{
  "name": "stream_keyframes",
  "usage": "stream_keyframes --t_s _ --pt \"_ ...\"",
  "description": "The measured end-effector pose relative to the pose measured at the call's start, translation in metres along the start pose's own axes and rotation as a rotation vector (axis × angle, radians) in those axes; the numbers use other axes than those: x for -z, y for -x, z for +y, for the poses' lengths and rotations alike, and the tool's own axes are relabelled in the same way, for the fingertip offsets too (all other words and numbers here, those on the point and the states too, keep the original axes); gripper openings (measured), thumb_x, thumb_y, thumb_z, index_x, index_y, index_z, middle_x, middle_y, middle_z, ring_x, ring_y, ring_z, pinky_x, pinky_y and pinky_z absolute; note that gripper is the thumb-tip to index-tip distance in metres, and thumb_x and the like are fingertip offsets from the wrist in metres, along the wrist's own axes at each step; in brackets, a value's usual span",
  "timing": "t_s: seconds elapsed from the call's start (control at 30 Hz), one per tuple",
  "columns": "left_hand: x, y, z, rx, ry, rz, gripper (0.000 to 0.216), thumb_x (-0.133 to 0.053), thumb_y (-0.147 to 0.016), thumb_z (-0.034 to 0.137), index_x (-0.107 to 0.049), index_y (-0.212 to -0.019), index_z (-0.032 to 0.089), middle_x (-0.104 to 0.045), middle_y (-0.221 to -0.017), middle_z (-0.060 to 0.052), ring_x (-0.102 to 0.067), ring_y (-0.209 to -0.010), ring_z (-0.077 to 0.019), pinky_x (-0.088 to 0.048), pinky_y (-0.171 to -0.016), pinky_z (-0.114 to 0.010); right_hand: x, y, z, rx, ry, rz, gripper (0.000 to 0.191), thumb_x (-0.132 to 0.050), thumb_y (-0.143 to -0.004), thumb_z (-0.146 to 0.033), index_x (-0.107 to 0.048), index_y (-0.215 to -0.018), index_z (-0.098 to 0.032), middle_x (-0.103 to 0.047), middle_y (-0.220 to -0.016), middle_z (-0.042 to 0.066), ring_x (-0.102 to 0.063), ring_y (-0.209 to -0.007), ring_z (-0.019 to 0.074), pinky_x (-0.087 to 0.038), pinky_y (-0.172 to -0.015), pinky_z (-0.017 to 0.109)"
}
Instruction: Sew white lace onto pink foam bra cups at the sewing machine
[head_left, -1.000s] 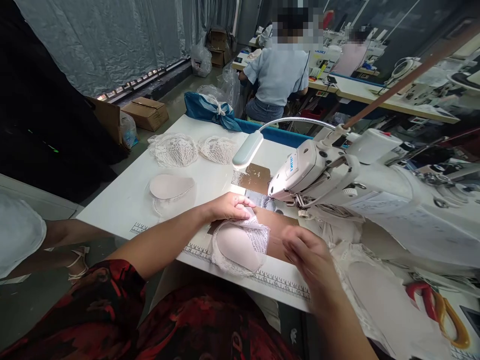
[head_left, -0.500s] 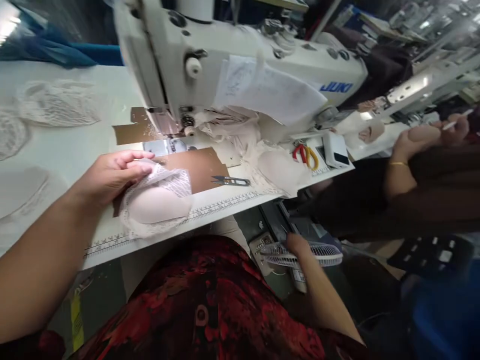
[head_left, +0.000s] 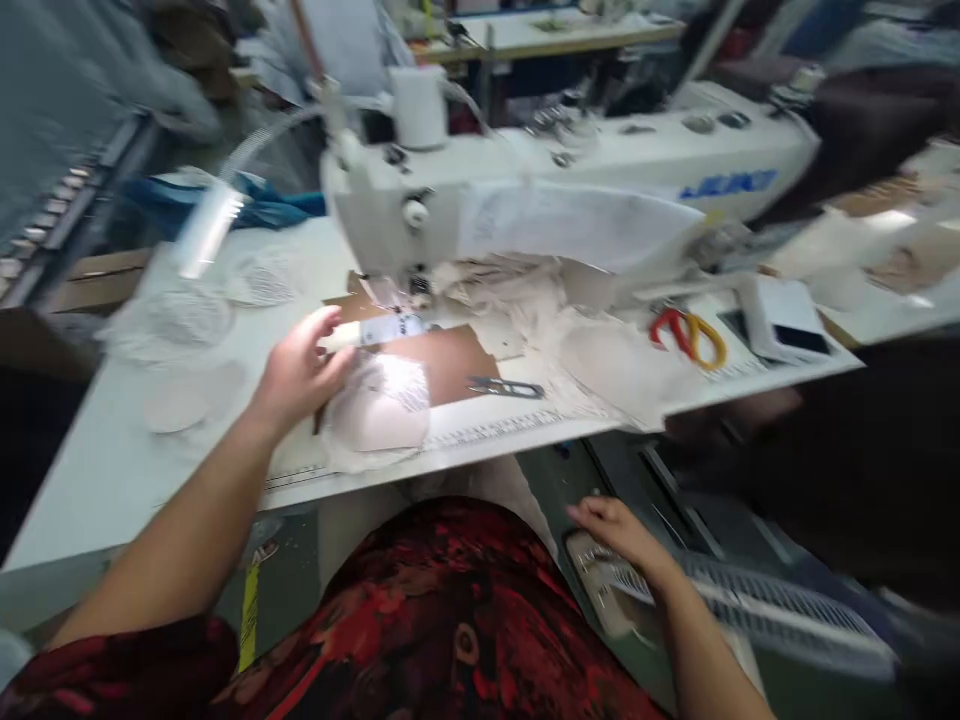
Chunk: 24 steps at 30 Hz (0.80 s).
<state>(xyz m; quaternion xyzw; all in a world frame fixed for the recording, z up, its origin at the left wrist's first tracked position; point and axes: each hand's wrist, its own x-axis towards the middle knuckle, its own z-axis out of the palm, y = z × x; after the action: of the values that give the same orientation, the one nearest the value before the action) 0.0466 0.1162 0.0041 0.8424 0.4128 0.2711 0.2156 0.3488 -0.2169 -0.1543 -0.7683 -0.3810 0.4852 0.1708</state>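
My left hand (head_left: 304, 365) is over the sewing table, thumb and fingers apart, at the left side of the machine's metal bed plate (head_left: 386, 328). Just below its fingertips lies a pale bra cup with lace trim (head_left: 382, 415), flat near the table's front edge and partly on a brown sheet (head_left: 457, 360). My right hand (head_left: 611, 525) hangs below the table edge, fingers curled in, with nothing visible in them. Near that arm is a blurred white fan (head_left: 780, 610). Thread snips (head_left: 506, 387) rest on the brown sheet to the right of the cup.
The white sewing machine (head_left: 592, 190) stands behind the cup. More lace pieces (head_left: 187, 320) lie at the left, and another cup (head_left: 607, 355) at the right. Beyond it are red-and-yellow handled pliers (head_left: 690, 335) and a white box-like device (head_left: 787, 315). A tape ruler (head_left: 495, 428) runs along the front edge.
My left hand has let go of the lace cup, which now lies on the table. My right hand is now apart from the fan. The view has shifted left and up.
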Motion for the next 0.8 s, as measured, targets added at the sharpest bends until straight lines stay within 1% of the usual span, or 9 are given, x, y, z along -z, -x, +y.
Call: stream_keyframes --t_s 0.07,0.1,0.27,0.33,0.43,0.5,0.6,0.7,0.8 --pt "0.007 0.014 0.012 -0.105 -0.174 0.048 0.043 -0.054 -0.087 0.043 -0.057 -0.119 0.014 -0.060 -0.121 -0.012 -0.059 -0.107 -0.0260 -0.052 -0.090 -0.041 0.012 0.007 -0.032 0.150 -0.031 -0.123 0.060 -0.044 -0.078 -0.075 -0.042 -0.057 -0.019 -0.035 -0.051 -0.006 -0.034 -0.049 0.0085 -0.029 -0.048 0.024" --pt "0.006 0.022 0.017 -0.142 -0.220 0.018 0.038 -0.050 -0.090 0.041 -0.057 -0.117 0.015 -0.061 -0.120 -0.011 -0.058 -0.109 -0.0259 -0.050 -0.095 -0.043 0.019 0.011 -0.050 0.250 -0.097 -0.230 0.058 -0.046 -0.078 -0.072 -0.044 -0.058 -0.019 -0.036 -0.052 -0.005 -0.033 -0.050 0.0087 -0.027 -0.048 0.024" --pt "-0.015 0.044 0.026 -0.251 -0.322 -0.296 0.031 -0.048 -0.091 0.027 -0.057 -0.116 0.012 -0.057 -0.125 -0.015 -0.050 -0.120 -0.0301 -0.046 -0.100 -0.047 0.044 0.020 -0.147 0.740 -0.046 -0.466 0.045 -0.052 -0.086 -0.055 -0.058 -0.063 -0.016 -0.049 -0.057 0.000 -0.045 -0.056 0.0109 -0.032 -0.054 0.025" --pt "-0.018 0.041 0.020 -0.299 -0.297 -0.378 0.032 -0.051 -0.089 0.024 -0.057 -0.118 0.013 -0.054 -0.130 -0.015 -0.046 -0.125 -0.0309 -0.042 -0.104 -0.049 0.048 0.014 -0.184 0.793 0.025 -0.436 0.041 -0.051 -0.088 -0.049 -0.057 -0.063 -0.017 -0.049 -0.057 0.000 -0.043 -0.055 0.0105 -0.031 -0.053 0.024" --pt "-0.012 0.027 0.006 -0.346 -0.208 -0.477 0.037 -0.056 -0.086 0.024 -0.056 -0.122 0.014 -0.051 -0.136 -0.014 -0.043 -0.129 -0.0305 -0.038 -0.108 -0.050 0.050 -0.006 -0.231 0.777 0.137 -0.225 0.036 -0.048 -0.091 -0.044 -0.056 -0.067 -0.018 -0.053 -0.062 0.000 -0.046 -0.059 0.0120 -0.034 -0.055 0.024" --pt "-0.007 0.017 -0.001 -0.384 -0.164 -0.524 0.038 -0.059 -0.084 0.023 -0.058 -0.121 0.015 -0.050 -0.137 -0.014 -0.043 -0.129 -0.0303 -0.036 -0.109 -0.049 0.048 -0.025 -0.256 0.798 0.216 -0.079 0.030 -0.045 -0.093 -0.040 -0.059 -0.075 -0.019 -0.059 -0.069 0.000 -0.052 -0.065 0.0139 -0.037 -0.059 0.025" --pt "-0.003 0.004 -0.004 -0.444 -0.110 -0.569 0.036 -0.061 -0.081 0.020 -0.060 -0.117 0.015 -0.052 -0.136 -0.014 -0.044 -0.129 -0.0304 -0.035 -0.110 -0.049 0.043 -0.054 -0.285 0.871 0.363 0.042 0.024 -0.043 -0.093 -0.032 -0.064 -0.090 -0.020 -0.066 -0.085 0.003 -0.058 -0.078 0.0172 -0.040 -0.067 0.027" --pt "-0.003 -0.004 0.001 -0.431 -0.011 -0.522 0.032 -0.058 -0.086 0.022 -0.060 -0.116 0.013 -0.056 -0.129 -0.015 -0.049 -0.124 -0.0266 -0.040 -0.107 -0.043 0.034 -0.080 -0.303 0.936 0.509 0.109 0.026 -0.042 -0.091 -0.022 -0.065 -0.101 -0.019 -0.066 -0.098 0.007 -0.058 -0.092 0.0194 -0.041 -0.076 0.029" --pt "-0.010 -0.010 0.004 -0.372 0.013 -0.407 0.028 -0.048 -0.092 0.022 -0.059 -0.115 0.012 -0.060 -0.120 -0.014 -0.056 -0.113 -0.0219 -0.048 -0.098 -0.037 0.022 -0.096 -0.310 0.926 0.692 0.135 0.030 -0.040 -0.089 -0.015 -0.064 -0.106 -0.017 -0.064 -0.098 0.008 -0.056 -0.089 0.0195 -0.040 -0.074 0.029"
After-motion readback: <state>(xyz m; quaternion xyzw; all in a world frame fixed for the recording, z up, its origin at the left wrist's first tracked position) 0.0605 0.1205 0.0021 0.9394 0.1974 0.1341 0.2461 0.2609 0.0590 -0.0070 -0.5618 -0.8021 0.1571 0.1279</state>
